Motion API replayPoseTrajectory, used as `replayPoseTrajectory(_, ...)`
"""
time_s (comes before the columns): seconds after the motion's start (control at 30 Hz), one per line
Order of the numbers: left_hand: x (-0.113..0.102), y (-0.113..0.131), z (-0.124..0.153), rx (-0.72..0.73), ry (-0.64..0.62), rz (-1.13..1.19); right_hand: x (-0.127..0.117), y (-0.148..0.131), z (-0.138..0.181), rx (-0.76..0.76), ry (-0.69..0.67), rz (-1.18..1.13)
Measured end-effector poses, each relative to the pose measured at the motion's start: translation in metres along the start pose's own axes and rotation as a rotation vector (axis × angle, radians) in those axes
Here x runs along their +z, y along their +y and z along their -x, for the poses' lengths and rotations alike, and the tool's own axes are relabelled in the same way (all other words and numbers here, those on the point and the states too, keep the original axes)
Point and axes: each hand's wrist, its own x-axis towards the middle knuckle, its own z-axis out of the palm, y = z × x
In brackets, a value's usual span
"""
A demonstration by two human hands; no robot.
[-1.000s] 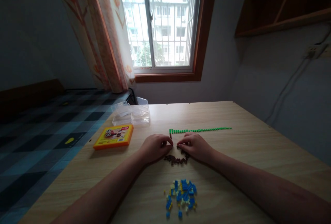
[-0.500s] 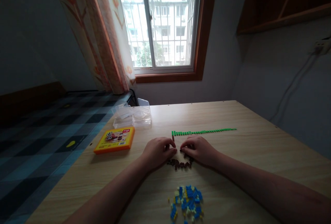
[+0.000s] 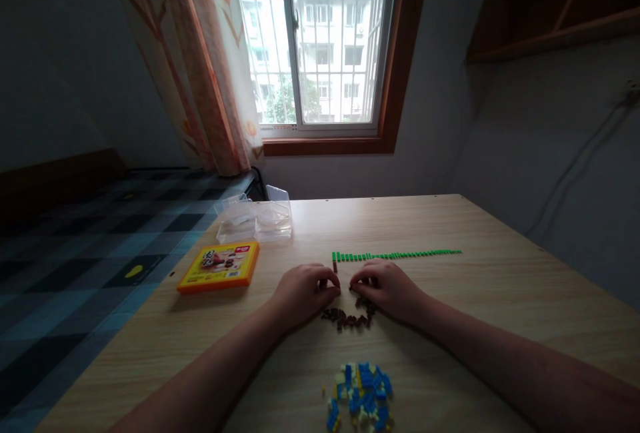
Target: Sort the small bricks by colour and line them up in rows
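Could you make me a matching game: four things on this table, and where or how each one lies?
1. Green bricks
2. Brown bricks
3. Blue and yellow bricks
4. Clear plastic container

A. Loose heap nearest the camera
B. Far left corner of the table
C. Curved band beside the right hand
D. Long, thin row

Pairs: 1-D, 2-C, 3-A, 4-B

Loose dark-brown building bricks (image 3: 351,320) lie in a curved scatter on a pale worktop (image 3: 500,273), one dark piece (image 3: 351,288) at the right hand's (image 3: 390,290) fingertips; beyond, a short brown row (image 3: 335,266) adjoins the left end of a straight green brick line (image 3: 395,255).
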Motion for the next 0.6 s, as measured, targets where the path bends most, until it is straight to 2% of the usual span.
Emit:
replayPoseTrajectory(0.23,0.0001,0.0009,0.0005,-0.009,0.009,-0.004,-0.0003,0.0035,0.0001,0.004,-0.006,-0.093)
replayPoseTrajectory(0.37,0.0004,0.0001,0.0007,-0.001,0.018,0.002,0.0018,0.006,0.0007,0.027,0.041,-0.138)
replayPoseTrajectory(0.6,0.0001,0.0,0.0004,0.015,0.006,-0.005,-0.0044,-0.0029,0.004,0.023,0.055,-0.031)
